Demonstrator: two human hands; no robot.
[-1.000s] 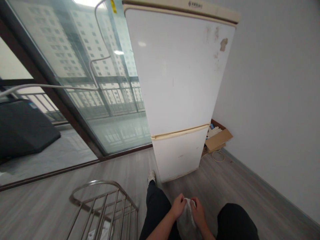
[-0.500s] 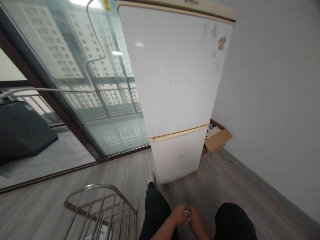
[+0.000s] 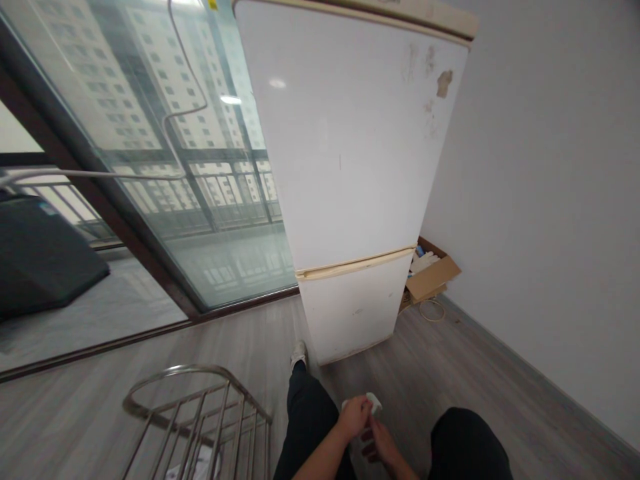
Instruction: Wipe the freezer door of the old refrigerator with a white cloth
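Observation:
Low at the bottom centre, my left hand (image 3: 355, 416) is closed around a small, soft white piece (image 3: 373, 403), a cloth or tissue by its look. The white piece sticks out past the fingers on both sides. Just right of it and a little lower is my right hand (image 3: 383, 445), its fingers loosely curled and spread apart. One of its fingertips meets the left hand near the white piece. Both hands are over the floor between my dark-trousered legs, in front of a tall white two-door refrigerator (image 3: 345, 147) with stains and a peeled patch.
A metal-tube rack (image 3: 225, 380) stands at lower left, something white inside. Behind it is a sliding glass door (image 3: 240, 267) with a bent grey pipe (image 3: 125, 175) before it. A dark box-shaped object (image 3: 45, 253) sits at far left. An open cardboard box (image 3: 433, 277) rests by the wall.
My left hand has moved up slightly, and more of the white piece shows. My right hand has turned and its fingers have spread. The view has shifted a little.

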